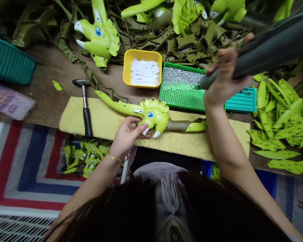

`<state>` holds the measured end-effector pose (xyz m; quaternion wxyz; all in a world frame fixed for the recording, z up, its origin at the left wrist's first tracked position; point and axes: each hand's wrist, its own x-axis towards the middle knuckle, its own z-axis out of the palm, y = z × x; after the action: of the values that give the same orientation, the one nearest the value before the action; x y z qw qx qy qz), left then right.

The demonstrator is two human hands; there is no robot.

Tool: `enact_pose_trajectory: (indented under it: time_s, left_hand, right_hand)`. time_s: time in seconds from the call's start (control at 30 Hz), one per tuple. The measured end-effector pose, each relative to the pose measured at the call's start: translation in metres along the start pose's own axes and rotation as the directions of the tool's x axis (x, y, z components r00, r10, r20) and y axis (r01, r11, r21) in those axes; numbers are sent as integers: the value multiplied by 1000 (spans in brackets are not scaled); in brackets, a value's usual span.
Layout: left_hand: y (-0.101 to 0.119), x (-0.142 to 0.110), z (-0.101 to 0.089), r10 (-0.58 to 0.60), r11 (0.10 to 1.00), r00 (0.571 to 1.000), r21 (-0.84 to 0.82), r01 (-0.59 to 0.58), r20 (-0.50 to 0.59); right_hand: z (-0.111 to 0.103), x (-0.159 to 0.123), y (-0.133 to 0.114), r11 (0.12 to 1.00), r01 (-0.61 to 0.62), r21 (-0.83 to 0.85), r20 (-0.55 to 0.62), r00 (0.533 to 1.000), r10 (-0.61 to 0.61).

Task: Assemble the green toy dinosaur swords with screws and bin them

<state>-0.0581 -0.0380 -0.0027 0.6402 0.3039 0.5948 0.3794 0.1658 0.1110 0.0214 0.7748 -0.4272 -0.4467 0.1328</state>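
Observation:
On a yellow cloth (192, 144) lies a lime-green toy (156, 119) with a horned dinosaur head, a blue eye and an olive-brown shaft. My left hand (130, 132) grips it at the white-tipped mouth, fingers closed. In my right hand (222, 80) is a dark power screwdriver (265, 47), held tilted with the fingers wrapped round it. Its tip points into a green perforated tray (181, 97), near the silver screws (181, 75) heaped along the far side. Whether a screw sits on the tip is too small to tell.
A hammer (85, 107) rests at the cloth's left end. Behind are a yellow box (126, 69) of white pieces, another dinosaur head (98, 37) and piled olive parts (192, 43). Green shells (285, 124) lie right, beside a teal tray (241, 104). A striped bag-lined crate (27, 161) stands lower left.

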Motion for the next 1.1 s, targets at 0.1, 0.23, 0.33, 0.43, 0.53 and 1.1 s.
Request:
enact_pose_trajectory:
  time_s: [0.1, 0.23, 0.33, 0.43, 0.53, 1.1]
  left_hand:
    - [-6, 2, 12, -8, 997, 1000, -79, 8, 2]
    - [-14, 4, 19, 14, 994, 1000, -108, -12, 14]
    - [-17, 4, 19, 31, 994, 999, -105, -29, 20]
    - [-18, 2, 21, 43, 990, 999, -136, -41, 9]
    - [-18, -1, 24, 60, 984, 998, -166, -62, -22]
    - [-29, 5, 30, 62, 975, 998, -216, -56, 22]
  right_hand:
    - [-12, -14, -48, 995, -4, 99, 95, 996, -5]
    - [-31, -55, -92, 987, -56, 148, 323, 946, 5]
    - [-40, -80, -93, 999, -34, 19, 361, 932, 25]
    - [-44, -93, -82, 995, -68, 70, 388, 921, 36]
    - [-48, -99, -75, 993, -108, 51, 471, 879, 72]
    - [6, 1, 26, 991, -135, -16, 68, 988, 136]
